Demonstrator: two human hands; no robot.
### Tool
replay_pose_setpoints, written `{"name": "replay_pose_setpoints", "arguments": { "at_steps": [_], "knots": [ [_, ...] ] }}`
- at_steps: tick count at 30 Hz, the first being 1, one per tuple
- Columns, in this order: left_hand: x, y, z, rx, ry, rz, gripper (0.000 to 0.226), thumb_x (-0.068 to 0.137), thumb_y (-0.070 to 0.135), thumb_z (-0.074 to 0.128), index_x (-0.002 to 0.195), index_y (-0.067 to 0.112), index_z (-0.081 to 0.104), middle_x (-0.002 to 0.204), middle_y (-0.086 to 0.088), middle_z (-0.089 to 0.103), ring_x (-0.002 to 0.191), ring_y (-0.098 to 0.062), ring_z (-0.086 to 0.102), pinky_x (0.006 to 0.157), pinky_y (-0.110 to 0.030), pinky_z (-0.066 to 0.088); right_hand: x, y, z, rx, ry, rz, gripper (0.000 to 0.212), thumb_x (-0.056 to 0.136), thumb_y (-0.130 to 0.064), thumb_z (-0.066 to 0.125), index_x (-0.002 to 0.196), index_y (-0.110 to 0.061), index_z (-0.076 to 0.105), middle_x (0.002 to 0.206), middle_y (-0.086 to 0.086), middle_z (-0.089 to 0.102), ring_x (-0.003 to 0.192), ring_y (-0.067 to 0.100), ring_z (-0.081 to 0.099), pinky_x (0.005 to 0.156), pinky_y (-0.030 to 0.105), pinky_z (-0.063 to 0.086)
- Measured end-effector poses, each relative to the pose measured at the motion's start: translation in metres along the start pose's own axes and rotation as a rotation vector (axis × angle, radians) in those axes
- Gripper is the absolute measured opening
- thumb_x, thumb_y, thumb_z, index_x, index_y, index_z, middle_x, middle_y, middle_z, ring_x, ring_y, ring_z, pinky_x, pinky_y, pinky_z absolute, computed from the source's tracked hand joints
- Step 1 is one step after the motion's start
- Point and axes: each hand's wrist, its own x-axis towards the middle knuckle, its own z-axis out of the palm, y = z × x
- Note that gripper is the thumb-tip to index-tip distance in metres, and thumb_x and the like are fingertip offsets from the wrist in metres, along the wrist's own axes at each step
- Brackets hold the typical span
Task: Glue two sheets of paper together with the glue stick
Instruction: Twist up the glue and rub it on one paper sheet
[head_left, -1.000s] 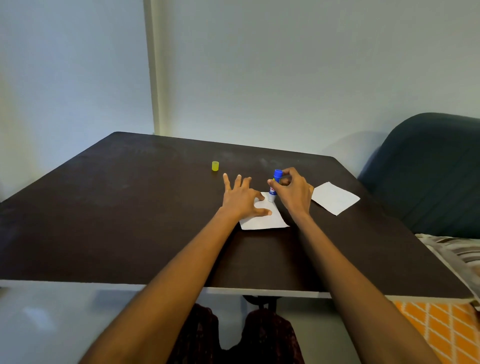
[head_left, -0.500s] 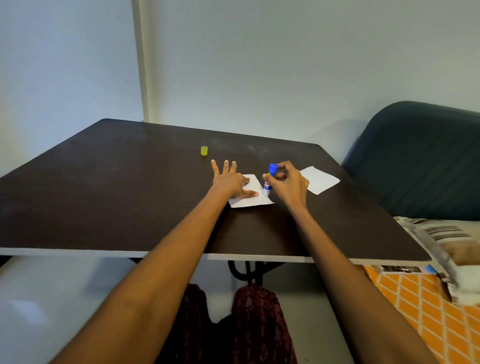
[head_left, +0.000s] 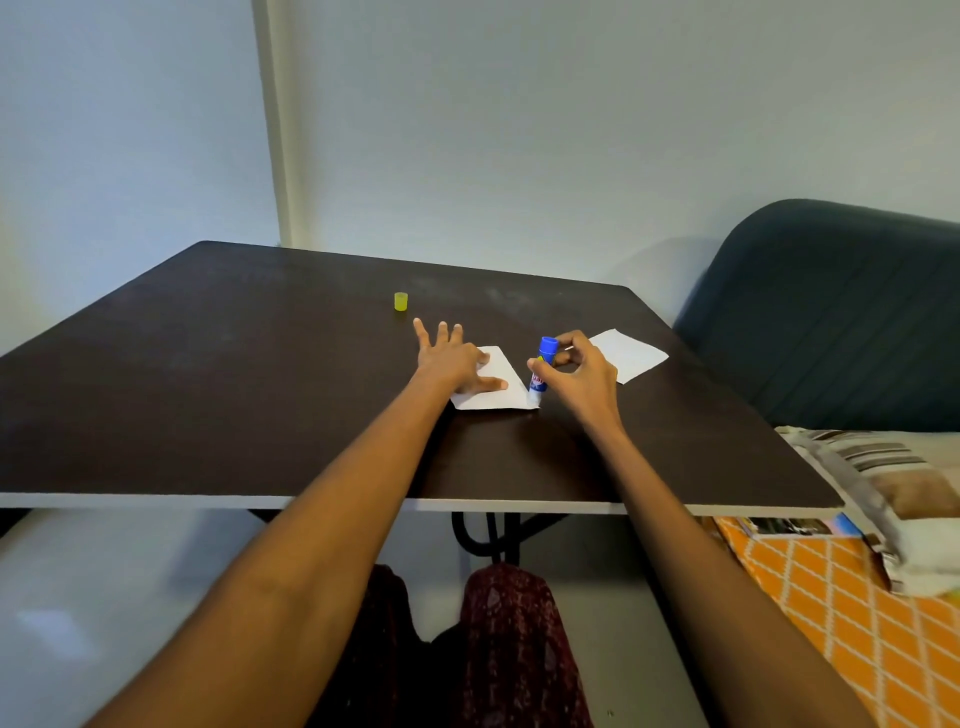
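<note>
Left hand (head_left: 451, 359) is lying flat, fingers spread, pressing the near paper sheet (head_left: 500, 391). Right hand (head_left: 582, 375) is gripping the blue glue stick (head_left: 540, 370), its tip touching that sheet's right corner.

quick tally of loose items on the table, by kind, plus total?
Paper sheets: 2, one under the left hand, one lying apart to the right.
Glue stick: 1, gripped by the right hand, tip down on the near sheet.
Yellow cap: 1.
Total: 4
</note>
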Motion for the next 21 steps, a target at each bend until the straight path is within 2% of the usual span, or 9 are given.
{"name": "replay_pose_setpoints", "arguments": {
  "at_steps": [5,9,14,17,21],
  "knots": [
    [0.0,0.001,0.001,-0.003,0.005,-0.005,0.073,0.077,0.074,0.041,0.139,0.035,0.039,0.157,-0.015,0.008,0.144,-0.036,-0.001,0.104,-0.066,-0.015,-0.002,0.002,-0.006,0.023,-0.062,-0.008,0.027,0.076,-0.03,0.076,0.092,-0.019,0.057,0.088,0.005,0.071,0.083,0.014,0.066,0.079,0.028,0.052],
    [0.0,-0.001,0.002,-0.015,0.006,-0.001,0.073,0.077,0.075,0.04,0.139,0.035,0.038,0.157,-0.015,0.01,0.144,-0.036,0.0,0.104,-0.066,-0.014,-0.002,0.001,-0.01,0.107,-0.026,-0.027,0.026,0.077,-0.028,0.076,0.093,-0.017,0.058,0.082,-0.004,0.068,0.079,0.003,0.064,0.075,0.018,0.047],
    [0.0,-0.001,0.003,-0.014,0.024,0.009,0.071,0.078,0.074,0.041,0.137,0.035,0.04,0.156,-0.015,0.014,0.144,-0.035,0.003,0.105,-0.066,-0.013,-0.002,0.002,-0.004,0.072,-0.09,-0.024,0.029,0.078,-0.028,0.075,0.098,-0.015,0.059,0.09,0.004,0.07,0.084,0.011,0.066,0.078,0.021,0.05],
    [0.0,-0.001,0.003,-0.018,0.03,0.019,0.071,0.078,0.074,0.041,0.137,0.035,0.042,0.156,-0.014,0.015,0.144,-0.035,0.004,0.105,-0.066,-0.013,0.0,0.002,-0.006,0.137,-0.063,-0.017,0.024,0.078,-0.026,0.075,0.092,-0.017,0.059,0.08,-0.004,0.07,0.077,0.0,0.065,0.069,0.006,0.045],
    [0.0,-0.002,0.001,-0.023,0.049,0.057,0.067,0.079,0.071,0.044,0.131,0.03,0.051,0.154,-0.014,0.022,0.144,-0.033,0.009,0.104,-0.067,-0.013,0.009,-0.002,-0.009,0.333,0.043,0.031,0.023,0.078,-0.022,0.075,0.095,-0.015,0.061,0.085,0.002,0.067,0.076,0.009,0.062,0.067,0.01,0.047]
  ]
}}
